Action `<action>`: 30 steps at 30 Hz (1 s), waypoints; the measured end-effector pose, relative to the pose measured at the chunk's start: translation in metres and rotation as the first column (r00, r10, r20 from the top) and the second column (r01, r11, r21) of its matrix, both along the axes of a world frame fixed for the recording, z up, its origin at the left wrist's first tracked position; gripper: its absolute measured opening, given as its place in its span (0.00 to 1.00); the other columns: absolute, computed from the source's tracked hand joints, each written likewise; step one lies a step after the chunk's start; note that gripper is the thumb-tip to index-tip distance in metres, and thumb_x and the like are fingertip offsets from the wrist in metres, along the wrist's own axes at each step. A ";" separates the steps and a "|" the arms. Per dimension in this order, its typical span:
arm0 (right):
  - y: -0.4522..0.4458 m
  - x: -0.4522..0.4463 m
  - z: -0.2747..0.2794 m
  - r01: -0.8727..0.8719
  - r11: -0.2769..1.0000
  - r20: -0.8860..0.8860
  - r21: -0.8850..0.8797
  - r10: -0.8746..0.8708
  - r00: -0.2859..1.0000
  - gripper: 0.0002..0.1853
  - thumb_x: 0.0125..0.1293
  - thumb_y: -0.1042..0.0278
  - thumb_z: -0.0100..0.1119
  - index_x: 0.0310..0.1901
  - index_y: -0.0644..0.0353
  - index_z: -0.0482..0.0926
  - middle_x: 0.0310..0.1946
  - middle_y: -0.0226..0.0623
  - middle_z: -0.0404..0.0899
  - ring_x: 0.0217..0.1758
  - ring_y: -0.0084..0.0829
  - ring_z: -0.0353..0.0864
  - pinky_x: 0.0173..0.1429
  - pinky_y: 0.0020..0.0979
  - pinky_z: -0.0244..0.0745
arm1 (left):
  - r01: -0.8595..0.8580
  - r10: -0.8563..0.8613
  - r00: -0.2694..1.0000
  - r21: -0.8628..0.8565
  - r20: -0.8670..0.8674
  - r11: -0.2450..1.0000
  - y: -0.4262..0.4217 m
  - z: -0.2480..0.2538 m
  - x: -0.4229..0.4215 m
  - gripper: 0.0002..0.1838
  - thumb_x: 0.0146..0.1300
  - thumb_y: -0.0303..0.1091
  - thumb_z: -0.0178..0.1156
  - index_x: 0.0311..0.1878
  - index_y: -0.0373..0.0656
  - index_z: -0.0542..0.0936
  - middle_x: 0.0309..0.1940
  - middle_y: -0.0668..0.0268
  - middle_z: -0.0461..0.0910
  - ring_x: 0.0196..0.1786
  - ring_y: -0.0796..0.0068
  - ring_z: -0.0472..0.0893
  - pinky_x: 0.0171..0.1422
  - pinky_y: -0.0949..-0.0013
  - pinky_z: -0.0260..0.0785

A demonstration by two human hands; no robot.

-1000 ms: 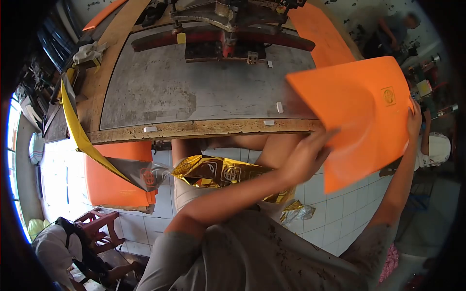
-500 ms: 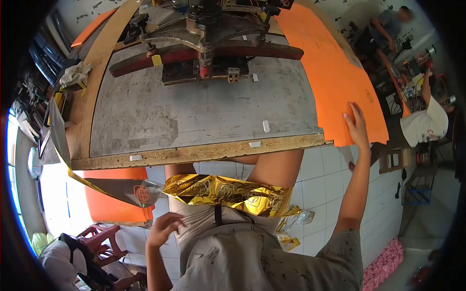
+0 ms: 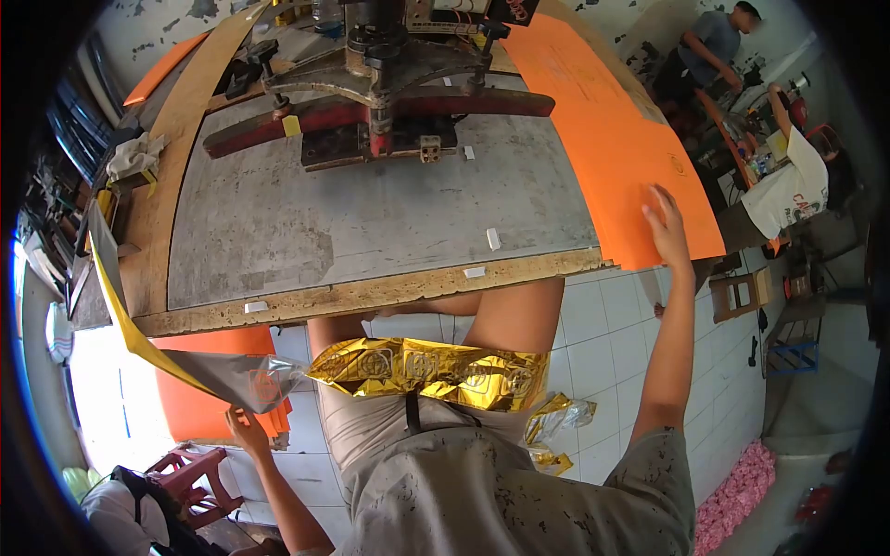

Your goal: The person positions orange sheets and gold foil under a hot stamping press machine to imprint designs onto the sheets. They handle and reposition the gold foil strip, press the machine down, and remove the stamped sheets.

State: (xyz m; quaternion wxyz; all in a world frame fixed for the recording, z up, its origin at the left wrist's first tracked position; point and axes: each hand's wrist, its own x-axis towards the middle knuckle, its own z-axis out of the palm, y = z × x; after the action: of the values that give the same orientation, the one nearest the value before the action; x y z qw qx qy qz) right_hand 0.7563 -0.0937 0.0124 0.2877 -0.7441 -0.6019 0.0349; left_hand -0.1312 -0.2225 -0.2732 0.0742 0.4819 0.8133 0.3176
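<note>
My right hand rests with spread fingers on the stack of orange sheets along the table's right side. Low on the left, my left hand is at the lower edge of the orange sheets below the table, close under the grey and yellow foil strip; its fingers are apart. Across my lap lies crinkled gold foil with round emblems. The press with its red bar stands over the grey board.
White tabs mark the board and its wooden edge. A red stool and a person are at lower left. Two more people are at upper right. Foil scraps hang beside my thigh.
The orange sheet that I held up now lies on the right stack, and my right hand has let it go. My left hand has moved away from it, down to the lower left.
</note>
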 end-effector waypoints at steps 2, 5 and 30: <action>0.014 -0.052 0.003 -0.021 1.000 0.098 0.014 0.020 0.995 0.28 0.76 0.55 0.60 0.72 0.57 0.72 0.76 0.48 0.67 0.81 0.46 0.62 0.82 0.44 0.58 | -0.003 0.014 0.981 0.054 -0.194 0.999 0.011 -0.016 -0.008 0.19 0.70 0.36 0.64 0.59 0.35 0.79 0.50 0.52 0.79 0.54 0.51 0.77 0.57 0.50 0.71; 0.021 -0.123 -0.001 0.008 1.000 0.410 -0.014 -0.002 0.912 0.29 0.77 0.53 0.59 0.72 0.60 0.72 0.74 0.52 0.69 0.79 0.51 0.65 0.81 0.44 0.61 | 0.002 0.034 0.948 0.114 -0.316 0.994 0.033 -0.037 -0.013 0.26 0.66 0.39 0.67 0.61 0.31 0.78 0.53 0.48 0.79 0.61 0.42 0.74 0.63 0.46 0.70; -0.030 -0.256 -0.087 -0.049 0.915 0.324 0.400 -0.091 0.942 0.30 0.85 0.50 0.28 0.75 0.56 0.70 0.79 0.43 0.63 0.86 0.53 0.49 0.85 0.59 0.37 | 0.061 -0.155 0.944 -0.309 -0.292 0.949 0.056 -0.075 -0.025 0.23 0.62 0.32 0.62 0.60 0.41 0.76 0.59 0.52 0.75 0.60 0.46 0.74 0.62 0.51 0.74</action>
State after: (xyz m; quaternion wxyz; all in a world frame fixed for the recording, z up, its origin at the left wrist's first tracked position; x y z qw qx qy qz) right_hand 0.5003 -0.1237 -0.0750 0.3280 -0.6706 -0.6279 -0.2200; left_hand -0.1561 -0.1663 -0.3486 0.0332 0.5539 0.8250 0.1075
